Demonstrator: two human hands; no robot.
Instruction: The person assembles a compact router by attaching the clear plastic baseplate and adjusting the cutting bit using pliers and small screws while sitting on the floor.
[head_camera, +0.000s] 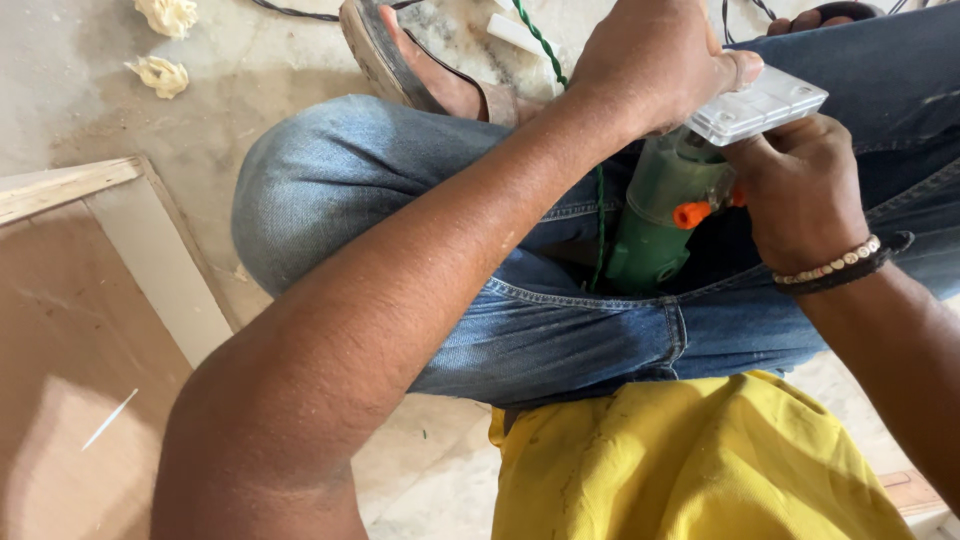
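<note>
the green power tool (660, 215) stands in the person's lap, between the jeans (400, 190), its clear square base plate (760, 103) uppermost. the left hand (650, 65) grips the plate's top edge; the right hand (800, 185) clamps the body beside the orange knob (692, 213). it looks heavy and rigid, the plate smooth, probably slippery; the body seems the surest hold.

The green plastic power tool (650, 225) at centre right is partly hidden: its top sits behind the left hand (650, 65) and a clear square base plate (760, 103), its lower end sinks between blue-jeaned legs (400, 190). The right hand (800, 185) covers its side. The top edge cuts off a sandalled foot (420, 65).
</note>
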